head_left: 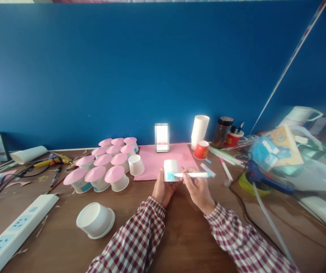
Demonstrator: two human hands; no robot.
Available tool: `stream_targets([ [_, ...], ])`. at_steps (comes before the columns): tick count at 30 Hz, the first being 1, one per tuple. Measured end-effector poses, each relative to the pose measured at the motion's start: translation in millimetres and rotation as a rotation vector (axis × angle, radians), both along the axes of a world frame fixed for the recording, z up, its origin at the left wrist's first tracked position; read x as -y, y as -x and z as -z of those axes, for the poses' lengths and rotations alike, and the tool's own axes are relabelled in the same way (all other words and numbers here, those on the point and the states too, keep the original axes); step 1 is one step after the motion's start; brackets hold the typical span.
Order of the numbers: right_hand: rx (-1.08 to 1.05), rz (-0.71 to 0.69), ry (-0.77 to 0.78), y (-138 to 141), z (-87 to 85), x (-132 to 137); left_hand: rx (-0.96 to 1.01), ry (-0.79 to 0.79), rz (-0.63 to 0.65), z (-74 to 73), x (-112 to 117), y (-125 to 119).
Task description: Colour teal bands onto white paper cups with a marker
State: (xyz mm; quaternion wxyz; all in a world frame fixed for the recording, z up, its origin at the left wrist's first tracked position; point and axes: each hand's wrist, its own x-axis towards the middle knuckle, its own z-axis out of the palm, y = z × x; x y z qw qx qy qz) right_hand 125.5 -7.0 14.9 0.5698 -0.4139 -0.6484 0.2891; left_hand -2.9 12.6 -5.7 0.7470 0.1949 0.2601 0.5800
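My left hand (162,191) is wrapped round a small white paper cup (170,165) held above the desk, with blue marks on its side. Between the fingers of my right hand (199,191) is a white marker pen (197,174) with a light blue end. Its tip points left at the blue patch; whether it touches the cup I cannot tell. A loose light blue pen cap (208,161) lies beyond my right hand. Behind the cup, a pink sheet (151,163) lies flat under a pixelated upright phone-like rectangle (162,137).
Several cups with pink cone tops (115,174) stand in rows at left, beside a plain white cup (136,165). Nearer are a white tub (94,220) and a power strip (17,231). Rightward stand stacked cups (199,129), a red cup (201,150), a jar (222,132) and a blue glue gun (268,180).
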Motion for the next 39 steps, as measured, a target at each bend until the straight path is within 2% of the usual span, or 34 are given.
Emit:
stream_targets([
  [23, -0.027, 0.003, 0.038, -0.8, -0.4, -0.9, -0.014, -0.011, 0.028, -1.5, 1.5, 0.1],
  [30, 0.035, 0.000, -0.002, -1.9, 1.1, 0.9, -0.033, -0.037, 0.020, -1.2, 1.2, -1.1],
  [34, 0.142, 0.002, -0.042, -2.3, 0.4, 2.5, -0.051, -0.075, 0.023, -2.3, 2.4, -1.9],
  [39, 0.092, 0.011, -0.050, -1.8, 1.0, 2.3, -0.065, -0.069, 0.027, -1.4, 2.5, -1.7],
])
